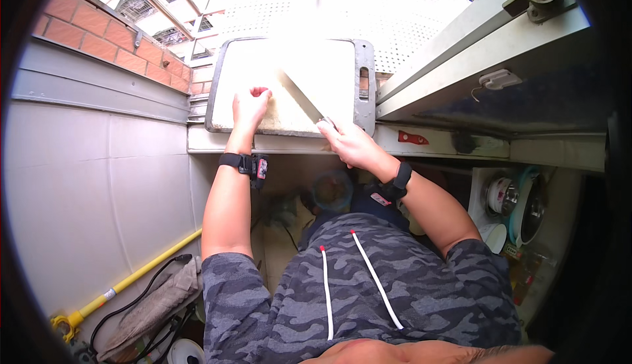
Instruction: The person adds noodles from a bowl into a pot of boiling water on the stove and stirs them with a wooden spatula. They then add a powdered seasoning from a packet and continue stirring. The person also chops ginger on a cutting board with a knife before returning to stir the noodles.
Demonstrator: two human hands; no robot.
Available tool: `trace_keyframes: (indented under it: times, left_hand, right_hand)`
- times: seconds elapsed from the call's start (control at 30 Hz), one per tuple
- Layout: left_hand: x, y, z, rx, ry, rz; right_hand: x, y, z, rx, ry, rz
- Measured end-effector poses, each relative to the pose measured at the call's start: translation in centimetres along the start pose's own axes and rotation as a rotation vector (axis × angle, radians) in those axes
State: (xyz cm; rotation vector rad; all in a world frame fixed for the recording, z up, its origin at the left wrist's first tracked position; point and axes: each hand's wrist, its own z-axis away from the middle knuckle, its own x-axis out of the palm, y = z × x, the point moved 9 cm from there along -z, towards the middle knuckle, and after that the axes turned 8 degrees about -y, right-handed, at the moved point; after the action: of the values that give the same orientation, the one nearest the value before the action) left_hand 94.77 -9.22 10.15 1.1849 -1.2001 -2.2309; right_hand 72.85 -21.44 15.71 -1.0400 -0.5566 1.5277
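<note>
A broad-bladed kitchen knife (301, 96) slants across a white cutting board (321, 77) with a grey rim. My right hand (348, 142) grips its handle at the board's near edge, the blade pointing away and to the left. My left hand (249, 110) is over the board's left part, to the left of the blade and apart from it. Its fingers are curled, and whether anything is between them cannot be made out. Glare washes out the board's far half, so anything lying there is hidden.
The board rests on a tiled window ledge (291, 143). A red object with holes (413, 138) is on the ledge's front, right. An open metal-framed window (474, 48) closes in the right side, a tiled wall (98, 166) the left. Below is a blue-rimmed container (333, 190).
</note>
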Motion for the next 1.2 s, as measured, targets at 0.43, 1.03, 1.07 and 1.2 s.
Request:
trace_keyframes:
  times: [0.43, 1.03, 1.07, 1.2]
  left_hand:
    - [5.0, 1.2, 2.3, -0.028, -0.072, -0.19]
    - [5.3, 0.8, 2.3, -0.121, -0.048, -0.362]
    - [5.3, 1.0, 2.3, -0.11, -0.035, -0.367]
    - [5.4, 1.3, 2.0, -0.138, -0.04, -0.327]
  right_hand:
    - [-0.5, -0.1, 0.4, -0.071, 0.088, 0.107]
    - [1.1, -0.7, 0.0, -0.104, 0.132, 0.223]
    - [1.1, -0.6, 0.1, -0.112, 0.139, 0.235]
    - [0.8, -0.6, -2.6, -0.019, 0.079, 0.315]
